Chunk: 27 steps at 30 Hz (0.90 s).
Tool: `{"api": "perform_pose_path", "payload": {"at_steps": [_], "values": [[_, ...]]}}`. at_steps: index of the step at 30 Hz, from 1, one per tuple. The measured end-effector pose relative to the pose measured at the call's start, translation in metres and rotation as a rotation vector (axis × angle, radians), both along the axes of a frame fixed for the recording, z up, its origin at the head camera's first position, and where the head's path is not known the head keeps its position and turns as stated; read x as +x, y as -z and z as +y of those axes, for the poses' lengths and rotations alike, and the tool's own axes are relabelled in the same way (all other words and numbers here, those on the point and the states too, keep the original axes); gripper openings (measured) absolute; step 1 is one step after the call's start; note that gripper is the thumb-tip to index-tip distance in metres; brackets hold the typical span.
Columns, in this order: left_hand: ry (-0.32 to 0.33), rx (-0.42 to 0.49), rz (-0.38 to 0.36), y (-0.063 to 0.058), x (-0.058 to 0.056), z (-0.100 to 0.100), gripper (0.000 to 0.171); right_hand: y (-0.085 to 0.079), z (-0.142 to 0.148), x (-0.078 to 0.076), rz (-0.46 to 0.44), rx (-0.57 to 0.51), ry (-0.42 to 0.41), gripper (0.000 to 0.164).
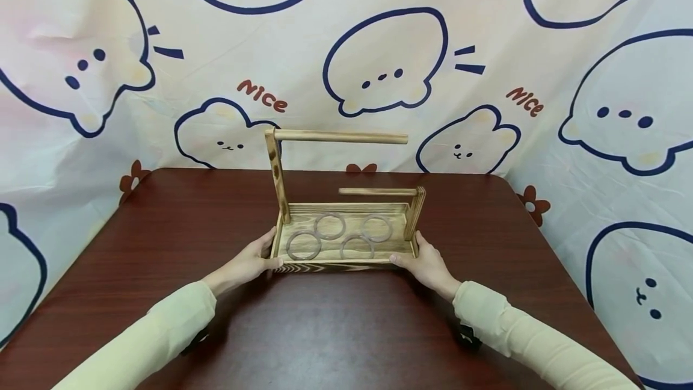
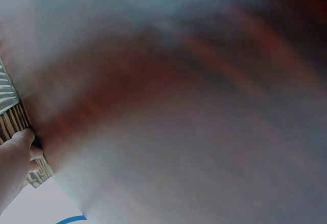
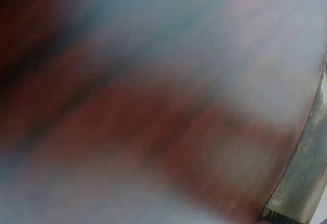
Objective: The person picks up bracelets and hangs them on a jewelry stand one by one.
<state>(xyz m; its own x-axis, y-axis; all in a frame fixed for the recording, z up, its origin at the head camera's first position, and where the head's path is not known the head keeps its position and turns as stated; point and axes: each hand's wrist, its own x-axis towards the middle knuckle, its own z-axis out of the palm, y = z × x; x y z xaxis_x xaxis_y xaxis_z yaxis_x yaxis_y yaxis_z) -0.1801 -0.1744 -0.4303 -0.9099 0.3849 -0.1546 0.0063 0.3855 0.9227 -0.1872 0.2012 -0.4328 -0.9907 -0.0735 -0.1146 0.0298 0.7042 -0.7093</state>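
Note:
A light wooden tray rack (image 1: 338, 208) with dark grain sits on the table, with a tall post and rod at its left and a shorter post and rod at its right. Several thin greyish ring shapes (image 1: 304, 245) show on its floor; whether they are loose or marked in the wood, I cannot tell. My left hand (image 1: 246, 265) grips the left end, thumb at the front corner. At the opposite end my right hand (image 1: 430, 265) holds the tray, thumb over the front rim. The left wrist view catches the left fingers against the striped wood (image 2: 43, 170). In the right wrist view only the tray's side (image 3: 301, 175) shows clearly.
The dark red-brown table (image 1: 335, 330) reaches back to a pale cloth (image 1: 303, 71) printed with cartoon outlines, which also hangs along both sides. Both wrist views are mostly blurred tabletop.

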Motion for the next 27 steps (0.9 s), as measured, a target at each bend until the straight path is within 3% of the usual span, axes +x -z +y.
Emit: {"api": "perform_pose_path", "payload": {"at_steps": [20,27], "values": [[-0.012,0.012,-0.018,-0.002,0.009,-0.013,0.084,-0.001,-0.016,0.010,-0.019,-0.018,0.015,0.100],[-0.018,0.055,-0.022,0.000,0.010,-0.011,0.082,-0.003,-0.015,0.011,-0.029,-0.013,0.012,0.101]]}}
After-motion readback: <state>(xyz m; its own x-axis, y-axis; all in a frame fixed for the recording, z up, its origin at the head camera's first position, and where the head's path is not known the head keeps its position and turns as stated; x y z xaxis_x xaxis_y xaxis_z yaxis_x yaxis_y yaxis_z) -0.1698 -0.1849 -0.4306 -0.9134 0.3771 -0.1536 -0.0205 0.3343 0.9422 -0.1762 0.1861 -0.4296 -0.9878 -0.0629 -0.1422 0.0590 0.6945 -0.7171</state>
